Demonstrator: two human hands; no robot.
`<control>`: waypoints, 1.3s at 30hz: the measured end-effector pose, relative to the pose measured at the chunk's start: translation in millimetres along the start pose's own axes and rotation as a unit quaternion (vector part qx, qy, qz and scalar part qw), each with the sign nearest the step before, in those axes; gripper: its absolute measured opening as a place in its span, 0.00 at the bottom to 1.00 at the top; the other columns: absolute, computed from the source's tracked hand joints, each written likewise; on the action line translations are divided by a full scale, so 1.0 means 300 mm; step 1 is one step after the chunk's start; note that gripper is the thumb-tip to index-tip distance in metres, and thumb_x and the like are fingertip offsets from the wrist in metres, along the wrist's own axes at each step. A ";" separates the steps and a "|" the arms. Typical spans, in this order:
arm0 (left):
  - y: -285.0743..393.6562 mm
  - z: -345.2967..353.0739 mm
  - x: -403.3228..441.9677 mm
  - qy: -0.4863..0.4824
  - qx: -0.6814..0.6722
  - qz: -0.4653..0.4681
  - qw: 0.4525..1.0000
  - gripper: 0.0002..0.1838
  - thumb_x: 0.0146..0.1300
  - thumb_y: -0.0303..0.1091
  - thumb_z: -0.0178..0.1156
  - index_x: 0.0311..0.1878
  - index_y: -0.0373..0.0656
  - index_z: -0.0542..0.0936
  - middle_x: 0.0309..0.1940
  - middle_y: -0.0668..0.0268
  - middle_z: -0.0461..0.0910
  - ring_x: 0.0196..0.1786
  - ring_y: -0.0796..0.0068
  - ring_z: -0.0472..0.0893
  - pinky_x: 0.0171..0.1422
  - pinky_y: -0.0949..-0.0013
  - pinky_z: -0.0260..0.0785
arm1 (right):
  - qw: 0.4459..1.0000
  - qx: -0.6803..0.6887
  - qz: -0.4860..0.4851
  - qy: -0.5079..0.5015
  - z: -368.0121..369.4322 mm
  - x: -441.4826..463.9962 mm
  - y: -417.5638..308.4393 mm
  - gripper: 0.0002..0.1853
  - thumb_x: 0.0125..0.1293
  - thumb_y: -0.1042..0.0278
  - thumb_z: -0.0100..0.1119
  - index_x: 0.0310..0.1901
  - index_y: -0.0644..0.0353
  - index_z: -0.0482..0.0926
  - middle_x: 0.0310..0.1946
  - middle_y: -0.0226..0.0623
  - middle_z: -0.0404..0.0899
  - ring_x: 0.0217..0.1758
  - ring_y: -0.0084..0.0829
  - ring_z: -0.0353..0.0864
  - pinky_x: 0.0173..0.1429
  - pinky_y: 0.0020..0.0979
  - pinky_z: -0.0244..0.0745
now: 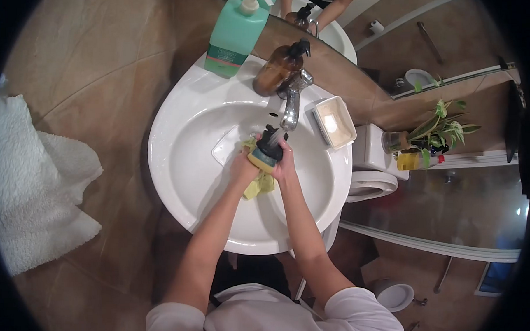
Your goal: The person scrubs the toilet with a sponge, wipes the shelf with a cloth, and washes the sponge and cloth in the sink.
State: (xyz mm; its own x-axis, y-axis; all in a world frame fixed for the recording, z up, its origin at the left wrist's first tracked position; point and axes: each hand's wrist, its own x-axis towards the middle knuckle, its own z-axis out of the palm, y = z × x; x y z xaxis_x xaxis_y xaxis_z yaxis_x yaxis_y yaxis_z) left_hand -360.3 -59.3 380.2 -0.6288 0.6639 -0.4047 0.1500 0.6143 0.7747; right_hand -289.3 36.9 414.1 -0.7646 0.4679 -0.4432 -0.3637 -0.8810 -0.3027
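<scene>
Water runs from the chrome faucet onto a black object held between my hands over the white sink. My right hand is wrapped round the right side of the black object, whose exact kind I cannot make out. My left hand is closed at a yellow and dark sponge, which presses against the black object. A yellow-green cloth hangs beneath the hands in the basin. Behind my left hand, a white squarish dish lies in the basin.
A green pump bottle and an amber pump bottle stand on the sink's back rim. A cream tray sits on the right rim. Farther right are a toilet and a potted plant. White towels hang at left.
</scene>
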 end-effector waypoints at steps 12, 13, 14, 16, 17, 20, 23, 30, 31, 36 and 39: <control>0.004 -0.004 -0.016 -0.017 0.029 0.012 0.999 0.25 0.54 0.40 0.65 0.51 0.40 0.70 0.46 0.50 0.78 0.49 0.46 0.79 0.51 0.49 0.72 | 0.955 -0.225 -0.012 0.192 0.076 0.063 0.038 0.22 0.64 0.44 0.60 0.31 0.57 0.73 0.22 0.34 0.71 0.13 0.27 0.66 0.16 0.28 0.64; 0.003 -0.002 -0.018 -0.015 0.027 0.021 0.999 0.26 0.53 0.39 0.66 0.52 0.39 0.69 0.47 0.49 0.77 0.50 0.47 0.79 0.51 0.49 0.72 | 0.954 -0.222 -0.022 0.203 0.081 0.063 0.044 0.20 0.64 0.47 0.62 0.28 0.56 0.72 0.20 0.33 0.70 0.12 0.27 0.65 0.16 0.28 0.63; -0.002 0.001 -0.017 -0.015 0.026 0.020 0.999 0.26 0.53 0.39 0.66 0.52 0.39 0.69 0.47 0.49 0.77 0.50 0.47 0.79 0.51 0.49 0.72 | 0.953 -0.223 -0.021 0.203 0.081 0.069 0.053 0.20 0.64 0.47 0.62 0.28 0.56 0.72 0.20 0.33 0.70 0.12 0.27 0.65 0.16 0.28 0.63; -0.017 0.009 -0.007 -0.010 0.028 0.021 0.999 0.30 0.50 0.39 0.69 0.54 0.39 0.68 0.48 0.49 0.76 0.51 0.46 0.78 0.52 0.50 0.72 | 0.921 -0.286 -0.115 0.237 0.052 0.095 0.069 0.15 0.61 0.55 0.62 0.26 0.55 0.72 0.20 0.34 0.70 0.14 0.28 0.67 0.17 0.30 0.64; -0.025 0.013 -0.006 -0.009 0.027 0.020 0.999 0.30 0.50 0.39 0.69 0.54 0.39 0.68 0.48 0.49 0.76 0.51 0.46 0.78 0.52 0.50 0.72 | 0.921 -0.287 -0.114 0.237 0.037 0.101 0.071 0.15 0.61 0.55 0.62 0.26 0.55 0.72 0.20 0.34 0.70 0.14 0.28 0.67 0.17 0.30 0.64; -0.023 0.009 -0.010 -0.006 0.032 0.036 0.999 0.31 0.50 0.39 0.69 0.56 0.40 0.67 0.48 0.49 0.76 0.52 0.46 0.77 0.54 0.51 0.72 | 0.909 -0.294 -0.134 0.264 0.004 0.101 0.072 0.12 0.58 0.59 0.61 0.28 0.55 0.71 0.23 0.35 0.71 0.18 0.29 0.70 0.21 0.32 0.68; -0.016 0.014 -0.012 0.000 0.040 0.021 0.999 0.32 0.51 0.38 0.68 0.58 0.40 0.67 0.48 0.49 0.76 0.52 0.46 0.77 0.54 0.50 0.71 | 0.932 -0.255 -0.127 0.224 -0.009 0.041 0.043 0.11 0.59 0.58 0.60 0.32 0.56 0.73 0.27 0.37 0.73 0.23 0.31 0.74 0.27 0.34 0.74; -0.014 0.012 -0.027 0.034 -0.025 0.059 0.997 0.24 0.53 0.39 0.65 0.56 0.49 0.77 0.44 0.49 0.80 0.51 0.47 0.78 0.55 0.50 0.71 | 0.999 0.008 0.011 0.030 0.033 -0.085 -0.016 0.25 0.73 0.51 0.46 0.61 0.62 0.69 0.58 0.47 0.73 0.62 0.45 0.71 0.70 0.50 0.63; -0.013 0.010 -0.032 0.053 -0.038 0.096 0.993 0.22 0.54 0.39 0.64 0.54 0.51 0.79 0.43 0.49 0.81 0.50 0.47 0.78 0.55 0.50 0.71 | 0.999 0.008 0.010 0.030 0.049 -0.090 -0.005 0.25 0.73 0.51 0.46 0.61 0.62 0.69 0.58 0.47 0.73 0.62 0.45 0.71 0.70 0.50 0.63; 0.022 -0.020 -0.009 0.027 -0.007 0.012 1.000 0.20 0.56 0.41 0.62 0.53 0.49 0.80 0.42 0.48 0.82 0.49 0.46 0.80 0.55 0.52 0.72 | 0.983 -0.073 -0.107 0.130 0.025 -0.011 0.045 0.22 0.76 0.50 0.39 0.56 0.60 0.71 0.54 0.45 0.76 0.57 0.45 0.75 0.65 0.49 0.68; 0.025 -0.016 -0.005 0.009 -0.002 -0.022 1.000 0.19 0.58 0.41 0.60 0.53 0.48 0.80 0.42 0.48 0.82 0.49 0.46 0.80 0.55 0.52 0.72 | 0.959 -0.031 -0.162 0.231 -0.013 0.064 0.032 0.22 0.76 0.51 0.40 0.55 0.61 0.71 0.50 0.43 0.78 0.54 0.45 0.78 0.60 0.52 0.73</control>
State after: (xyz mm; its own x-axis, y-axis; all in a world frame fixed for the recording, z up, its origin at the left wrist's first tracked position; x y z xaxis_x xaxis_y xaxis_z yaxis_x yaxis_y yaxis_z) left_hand -362.0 -57.8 388.9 -0.6489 0.6281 -0.4294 0.1190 0.6412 0.7581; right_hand -305.4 37.6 399.3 -0.2937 0.7102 -0.6398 -0.4990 -0.6848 -0.5311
